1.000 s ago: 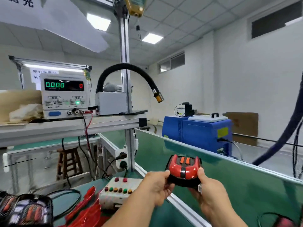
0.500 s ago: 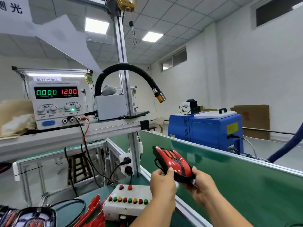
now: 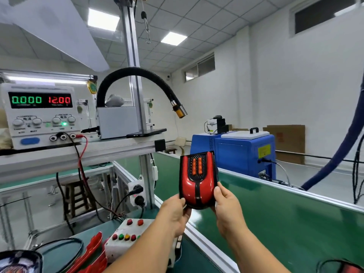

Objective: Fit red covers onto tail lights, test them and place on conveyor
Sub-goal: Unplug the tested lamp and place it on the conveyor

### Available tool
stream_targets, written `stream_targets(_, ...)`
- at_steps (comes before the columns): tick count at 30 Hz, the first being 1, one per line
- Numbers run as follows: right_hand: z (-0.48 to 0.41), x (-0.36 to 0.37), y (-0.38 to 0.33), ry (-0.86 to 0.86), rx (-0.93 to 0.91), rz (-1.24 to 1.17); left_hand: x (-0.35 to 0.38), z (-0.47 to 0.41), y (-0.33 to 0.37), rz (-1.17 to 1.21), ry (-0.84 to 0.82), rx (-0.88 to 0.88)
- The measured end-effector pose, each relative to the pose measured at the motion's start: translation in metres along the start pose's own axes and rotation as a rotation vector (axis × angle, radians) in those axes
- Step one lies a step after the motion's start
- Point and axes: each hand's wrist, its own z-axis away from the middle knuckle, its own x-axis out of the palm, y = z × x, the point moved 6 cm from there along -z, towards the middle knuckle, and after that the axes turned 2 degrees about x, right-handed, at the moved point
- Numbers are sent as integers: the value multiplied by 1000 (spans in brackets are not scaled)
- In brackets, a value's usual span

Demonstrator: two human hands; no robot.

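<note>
Both hands pinch tail light (image 3: 197, 180) upright at its bottom end, left hand (image 3: 174, 214) left, right hand (image 3: 228, 210) right, above conveyor (image 3: 285, 217) edge.

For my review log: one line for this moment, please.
left hand and right hand grip tail light | upright, above conveyor | not yet placed

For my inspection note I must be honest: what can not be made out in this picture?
Head view only:
- tail light: back side faces away, any wiring unseen.
- button box: right part hidden by the left forearm.
- power supply: small knob labels blurred.
- red-and-black item, lower right corner: cut off by the frame edge.
</note>
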Motion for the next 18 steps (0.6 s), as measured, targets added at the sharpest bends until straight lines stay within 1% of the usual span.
stream_targets(2, 7, 0, -4, 23, -53, 72, -4, -2, -1, 40, 24, -16)
stream_targets(5, 20, -6, -17, 182, -135, 360, -5, 1, -7, 47, 28, -33)
stream_targets(7, 30, -13, -25, 299, -119, 514, -5, 4, -15, 5, 32, -44)
stream_targets(9, 42, -19, -31, 337, -102, 590, -2, 10, -22, -27, 22, -57)
stream_targets(11, 53, -27, -35, 339, -99, 601, 4, 19, -26, -52, -5, -63)
stream_targets(13, 68, -40, -41, 349, -137, 583, 12, 33, -29, -77, -51, -65)
stream_targets(18, 121, -90, -73, 392, -236, 441, 53, 95, -43, -81, -270, -68)
